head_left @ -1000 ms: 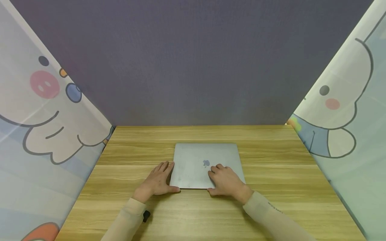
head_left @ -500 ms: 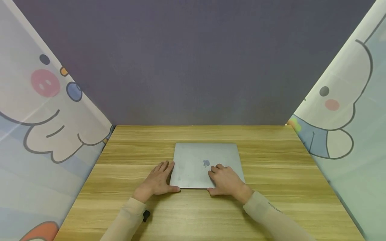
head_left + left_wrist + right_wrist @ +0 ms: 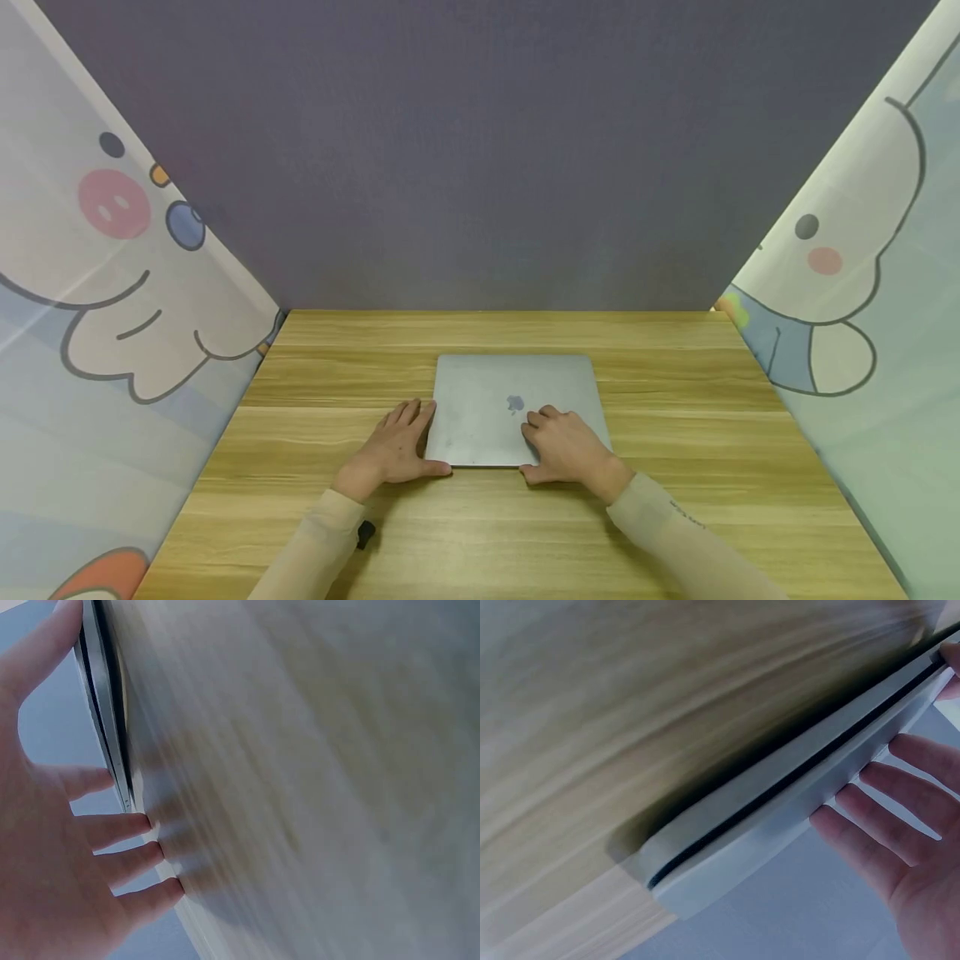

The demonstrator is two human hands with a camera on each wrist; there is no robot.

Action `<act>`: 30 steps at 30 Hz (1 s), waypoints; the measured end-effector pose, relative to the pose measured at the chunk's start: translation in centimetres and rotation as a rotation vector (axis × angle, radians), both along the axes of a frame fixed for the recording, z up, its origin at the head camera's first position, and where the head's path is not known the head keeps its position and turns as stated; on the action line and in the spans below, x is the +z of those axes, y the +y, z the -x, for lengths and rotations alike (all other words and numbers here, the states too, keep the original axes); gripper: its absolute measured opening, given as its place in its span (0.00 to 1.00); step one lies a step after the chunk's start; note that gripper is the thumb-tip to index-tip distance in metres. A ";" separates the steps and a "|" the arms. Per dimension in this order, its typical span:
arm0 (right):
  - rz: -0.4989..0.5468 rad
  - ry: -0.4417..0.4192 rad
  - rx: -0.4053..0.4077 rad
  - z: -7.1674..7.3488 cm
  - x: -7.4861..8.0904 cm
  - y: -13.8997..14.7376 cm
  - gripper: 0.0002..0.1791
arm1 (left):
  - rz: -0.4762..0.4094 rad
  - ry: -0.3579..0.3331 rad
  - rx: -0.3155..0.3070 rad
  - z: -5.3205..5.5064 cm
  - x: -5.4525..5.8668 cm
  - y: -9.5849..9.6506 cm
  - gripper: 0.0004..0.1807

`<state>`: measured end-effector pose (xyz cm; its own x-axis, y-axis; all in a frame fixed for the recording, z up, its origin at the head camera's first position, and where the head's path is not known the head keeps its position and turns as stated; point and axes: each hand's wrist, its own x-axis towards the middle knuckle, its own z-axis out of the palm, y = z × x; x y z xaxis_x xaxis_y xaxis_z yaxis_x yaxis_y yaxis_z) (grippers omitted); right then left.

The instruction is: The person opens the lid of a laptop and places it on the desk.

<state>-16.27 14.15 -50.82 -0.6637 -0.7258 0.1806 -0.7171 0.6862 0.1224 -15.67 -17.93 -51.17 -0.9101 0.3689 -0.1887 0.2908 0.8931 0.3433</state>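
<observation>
A closed silver laptop [image 3: 472, 417] with an apple logo lies flat on the wooden table. At its front left corner my left hand [image 3: 393, 450] spreads its fingers, the index near the left side and the thumb by the front edge. The left wrist view shows this hand [image 3: 52, 855], its lower fingertips at the table surface beside the laptop. My right hand [image 3: 566, 446] rests its fingertips on the lid right of centre. In the right wrist view its thumb [image 3: 951, 656] touches the front edge at the dark seam between lid [image 3: 727, 862] and base.
The wooden table [image 3: 675, 375] extends around the laptop. A grey panel [image 3: 495, 167] stands behind it, with cartoon-printed sheets [image 3: 45, 350] on both sides. A small black object [image 3: 365, 534] shows beside the left cuff.
The head view has shifted very slightly. Both hands and the closed laptop hold the same positions relative to each other.
</observation>
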 end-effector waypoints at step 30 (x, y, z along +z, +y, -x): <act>0.046 0.006 0.020 0.6 1.2 0.0 0.25 | -0.006 -0.021 -0.021 0.0 0.1 -0.7 0.63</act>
